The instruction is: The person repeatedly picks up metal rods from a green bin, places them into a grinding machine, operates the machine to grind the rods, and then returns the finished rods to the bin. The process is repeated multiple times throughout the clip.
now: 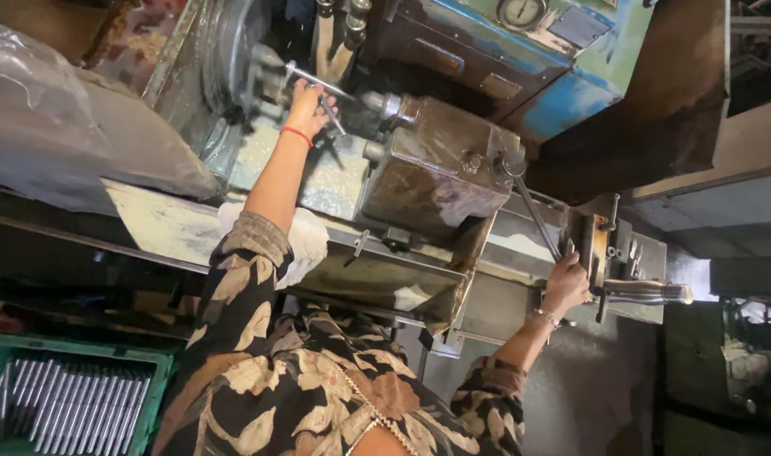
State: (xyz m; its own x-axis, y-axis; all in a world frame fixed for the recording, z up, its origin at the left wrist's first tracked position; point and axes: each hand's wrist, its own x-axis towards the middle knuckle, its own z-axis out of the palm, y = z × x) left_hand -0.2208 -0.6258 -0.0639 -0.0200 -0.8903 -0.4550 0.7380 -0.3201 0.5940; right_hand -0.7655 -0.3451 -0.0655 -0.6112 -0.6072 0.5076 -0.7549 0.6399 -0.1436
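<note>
My left hand, with a red thread at the wrist, reaches forward and grips a thin metal T-handle key beside the round steel chuck of a lathe. My right hand, wearing a bracelet, is closed around the lower end of a long steel lever. The lever runs up to a pivot on a grimy brown metal housing between my two hands. Both sleeves are dark with a pale leaf pattern.
A green crate with several silver rods sits at the lower left. A white cloth lies on the machine bed under my left arm. A shiny cylindrical handle sticks out to the right. Clear plastic sheeting covers the left side. A blue machine body with a round gauge stands behind.
</note>
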